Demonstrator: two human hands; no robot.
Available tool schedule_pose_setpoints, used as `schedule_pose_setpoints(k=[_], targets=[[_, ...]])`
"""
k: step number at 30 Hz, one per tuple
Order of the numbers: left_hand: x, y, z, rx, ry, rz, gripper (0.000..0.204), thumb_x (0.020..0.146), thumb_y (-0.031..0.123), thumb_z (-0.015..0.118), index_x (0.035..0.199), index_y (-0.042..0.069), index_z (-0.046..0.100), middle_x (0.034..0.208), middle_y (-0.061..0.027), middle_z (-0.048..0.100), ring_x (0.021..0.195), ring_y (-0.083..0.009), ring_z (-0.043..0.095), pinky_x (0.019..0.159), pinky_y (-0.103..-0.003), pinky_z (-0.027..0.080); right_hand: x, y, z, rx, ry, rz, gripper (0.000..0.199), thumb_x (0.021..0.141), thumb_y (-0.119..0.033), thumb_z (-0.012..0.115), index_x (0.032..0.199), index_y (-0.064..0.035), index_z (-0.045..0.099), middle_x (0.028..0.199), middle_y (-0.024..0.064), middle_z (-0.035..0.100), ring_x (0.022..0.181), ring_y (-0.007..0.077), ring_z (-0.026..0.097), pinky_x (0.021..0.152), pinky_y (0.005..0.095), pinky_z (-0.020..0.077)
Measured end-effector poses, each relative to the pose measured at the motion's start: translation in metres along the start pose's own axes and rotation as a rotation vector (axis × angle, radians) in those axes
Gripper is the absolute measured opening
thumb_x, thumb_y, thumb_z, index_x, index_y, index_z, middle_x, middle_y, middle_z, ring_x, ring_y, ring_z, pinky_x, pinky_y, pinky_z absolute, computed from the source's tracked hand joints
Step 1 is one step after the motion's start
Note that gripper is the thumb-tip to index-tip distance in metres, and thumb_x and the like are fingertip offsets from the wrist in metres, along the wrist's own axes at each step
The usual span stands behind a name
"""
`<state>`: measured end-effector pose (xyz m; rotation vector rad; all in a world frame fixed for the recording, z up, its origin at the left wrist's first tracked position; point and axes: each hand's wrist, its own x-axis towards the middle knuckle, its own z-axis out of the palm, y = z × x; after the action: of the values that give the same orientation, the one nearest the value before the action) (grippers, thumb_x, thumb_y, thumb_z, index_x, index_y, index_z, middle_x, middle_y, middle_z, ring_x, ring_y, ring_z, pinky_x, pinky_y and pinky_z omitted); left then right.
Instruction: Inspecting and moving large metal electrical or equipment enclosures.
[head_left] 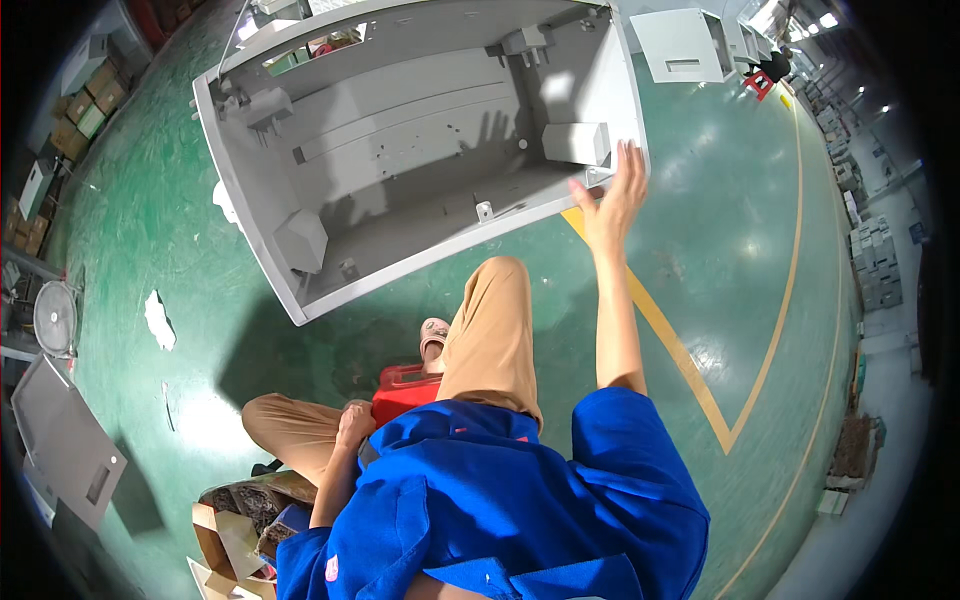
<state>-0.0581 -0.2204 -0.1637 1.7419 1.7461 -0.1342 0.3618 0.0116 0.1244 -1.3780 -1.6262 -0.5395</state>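
A large light-grey metal cabinet shell (pixel 400 150) lies on the floor in front of me, its open side up. Block-shaped boxes sit in its corners, among them a right box (pixel 575 143) and a left box (pixel 300 240). My right hand (pixel 615 205) is stretched out over the cabinet's near right corner, fingers spread and holding nothing; whether it touches the rim I cannot tell. Its shadow falls inside the shell. Down by my thigh, next to a red stool (pixel 400 388), my left hand (pixel 356 422) is closed, and what its fingers hold, if anything, is hidden.
Cardboard boxes (pixel 212 535) with small dark parts stand at my lower left. A grey panel (pixel 68 440) leans at the left, near a round fan (pixel 55 318). Yellow lines (pixel 680 362) mark the green floor at right. Another grey cabinet (pixel 682 47) stands farther back.
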Motion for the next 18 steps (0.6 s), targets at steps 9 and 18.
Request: schedule_pose_setpoints(k=[9,18], targets=[[0.007,0.011,0.001,0.057,0.004,0.022,0.024,0.07,0.013,0.044,0.085,0.005,0.061,0.086,-0.0221,0.059,0.081,-0.0343,0.059,0.072,-0.042,0.047,0.006,0.077,0.017,0.812,0.22,0.687,0.066,0.068,-0.011,0.071,0.123,-0.0013,0.037,0.118,0.0124,0.044,0.106,0.0196,0.044,0.089,0.0323,0.0366],[0.013,0.035,-0.01,0.053,0.0,0.015,0.023,0.069,0.012,0.045,0.084,0.004,0.061,0.084,-0.022,0.059,0.08,-0.0344,0.059,0.07,-0.042,0.048,0.014,0.061,0.041,1.124,0.491,0.835,0.034,0.078,-0.011,0.062,0.109,-0.0028,0.052,0.104,0.0055,0.053,0.093,0.0131,0.05,0.082,0.0258,0.0395]])
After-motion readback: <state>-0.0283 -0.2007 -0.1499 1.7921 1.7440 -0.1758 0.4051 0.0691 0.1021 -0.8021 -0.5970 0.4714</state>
